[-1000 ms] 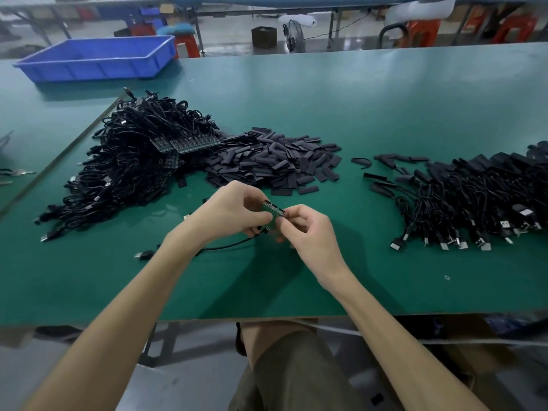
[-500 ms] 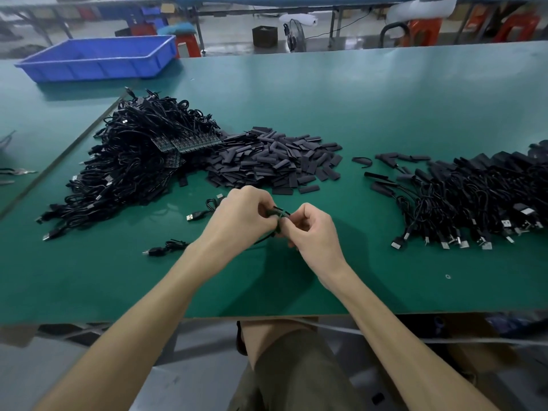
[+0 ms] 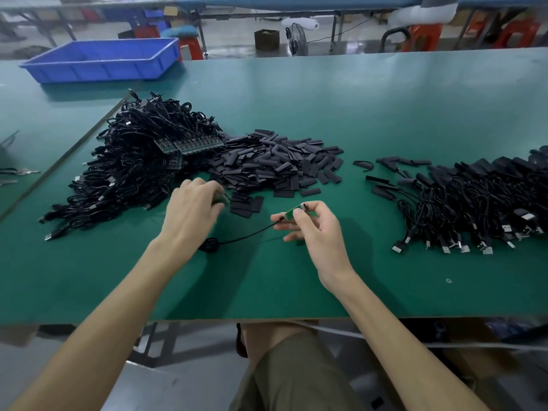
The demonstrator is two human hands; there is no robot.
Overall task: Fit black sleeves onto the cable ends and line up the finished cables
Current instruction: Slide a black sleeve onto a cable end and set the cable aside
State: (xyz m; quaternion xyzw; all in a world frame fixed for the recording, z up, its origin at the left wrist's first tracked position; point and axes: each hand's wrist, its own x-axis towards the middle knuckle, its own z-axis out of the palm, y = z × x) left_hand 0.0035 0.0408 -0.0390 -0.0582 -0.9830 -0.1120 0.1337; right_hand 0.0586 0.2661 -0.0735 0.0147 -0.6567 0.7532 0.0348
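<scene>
My right hand (image 3: 308,226) pinches a small green circuit board (image 3: 293,213) at the end of a thin black cable (image 3: 246,236). That cable trails left to a small coil (image 3: 210,244) lying on the green table (image 3: 355,277). My left hand (image 3: 192,209) is over the near edge of the heap of flat black sleeves (image 3: 275,161), beside a few loose sleeves (image 3: 247,204). Its fingertips are blurred and hidden behind the back of the hand. A big tangle of black cables (image 3: 130,176) lies to the left, and sleeved cables (image 3: 474,203) lie in a row on the right.
A strip of green circuit boards (image 3: 189,145) rests on top of the cable tangle. A blue plastic tray (image 3: 100,59) stands at the back left. Stray sleeves (image 3: 363,164) lie between the heap and the right-hand row. The table's front edge runs just below my forearms.
My hands have come apart. The left one moved up and left to the sleeve heap, while the right keeps the circuit board end and moved slightly right.
</scene>
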